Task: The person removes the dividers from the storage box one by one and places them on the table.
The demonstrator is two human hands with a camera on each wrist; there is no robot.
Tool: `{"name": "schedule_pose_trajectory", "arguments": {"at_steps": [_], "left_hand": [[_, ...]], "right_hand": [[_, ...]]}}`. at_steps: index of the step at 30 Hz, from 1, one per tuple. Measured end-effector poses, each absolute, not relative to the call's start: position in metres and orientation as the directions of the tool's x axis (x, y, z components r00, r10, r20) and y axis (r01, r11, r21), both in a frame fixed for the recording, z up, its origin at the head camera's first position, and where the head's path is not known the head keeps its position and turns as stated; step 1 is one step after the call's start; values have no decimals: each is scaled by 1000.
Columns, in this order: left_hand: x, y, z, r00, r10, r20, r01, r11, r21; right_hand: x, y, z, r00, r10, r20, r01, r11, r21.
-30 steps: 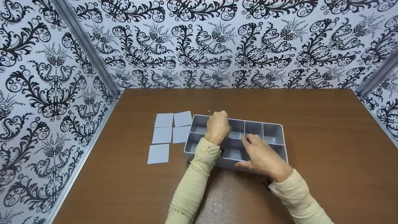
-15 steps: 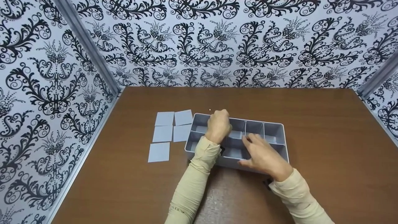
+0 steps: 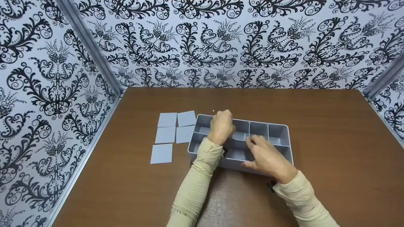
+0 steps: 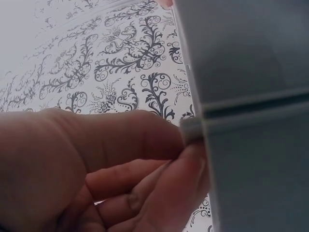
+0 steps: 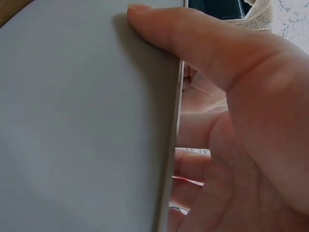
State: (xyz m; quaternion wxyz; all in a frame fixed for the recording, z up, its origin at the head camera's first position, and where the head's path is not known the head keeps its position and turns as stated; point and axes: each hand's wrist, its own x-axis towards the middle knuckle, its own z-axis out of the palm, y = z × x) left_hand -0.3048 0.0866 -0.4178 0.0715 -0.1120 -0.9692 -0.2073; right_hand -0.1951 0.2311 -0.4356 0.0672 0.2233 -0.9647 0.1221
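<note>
- A grey rectangular plastic organiser tray (image 3: pixel 277 134), split by upright partitions into small square compartments, is sitting near the middle of the brown wooden bench (image 3: pixel 331 151).
- Five flat grey square divider plates (image 3: pixel 166 135) are lying on the bench just to the left of the tray, four in a close block and one nearer the person.
- The left hand (image 3: pixel 222 127) is reaching into the tray's far left part, fingers curled; the left wrist view is showing them pinching the top edge of a grey upright partition (image 4: pixel 251 111).
- The right hand (image 3: pixel 268 157) is resting over the tray's near middle; in the right wrist view its thumb (image 5: pixel 193 36) is pressing flat against a grey panel (image 5: pixel 82 125), with the other fingers curling behind its edge, so it is gripping the panel.
- Both hands are covering the compartments beneath them, and the wrist views are too close to tell which panel belongs to which compartment.
</note>
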Motion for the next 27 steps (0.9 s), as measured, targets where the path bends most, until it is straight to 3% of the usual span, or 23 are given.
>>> {"name": "schedule_pose_trajectory", "arguments": {"at_steps": [27], "left_hand": [[-303,85,-417,-970,217,110,243,876,417]], "right_hand": [[-194,231,-436,-857,-452,247,-493,860,-135]]}}
